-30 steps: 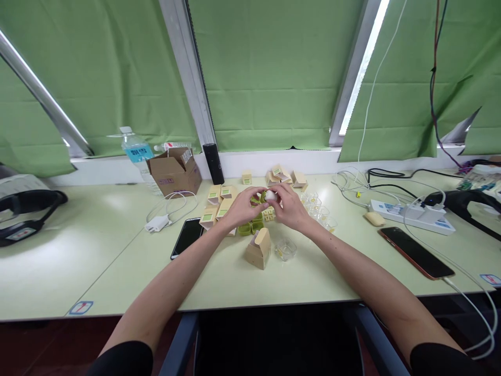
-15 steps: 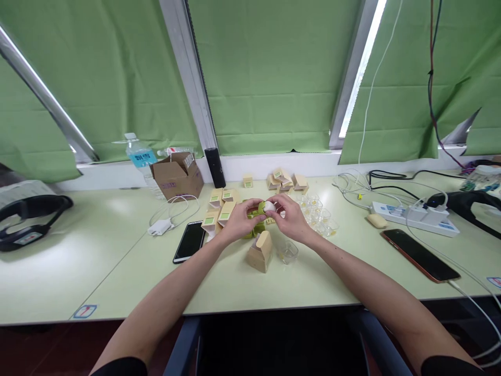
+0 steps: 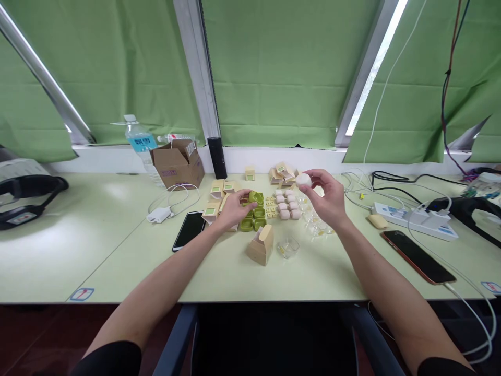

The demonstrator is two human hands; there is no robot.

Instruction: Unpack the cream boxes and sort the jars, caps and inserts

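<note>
My left hand grips a small green square cup between thumb and fingers, just above several similar green cups on the table. My right hand pinches a white rounded piece, held up and apart from the green cup. Below it lie pale pinkish-white rounded pieces in rows, with small yellowish pieces to their left. Nearer me are an open kraft cardboard box and a clear plastic cup. More clear cups sit below my right wrist.
Folded kraft boxes stand left, others at the back. A black phone and white charger lie left. A brown carton and water bottle stand behind. Right are a power strip and another phone.
My hands have parted. The right hand has moved right and up with the white piece, away from the green cup, which stays in my left hand. The view has shifted slightly.
</note>
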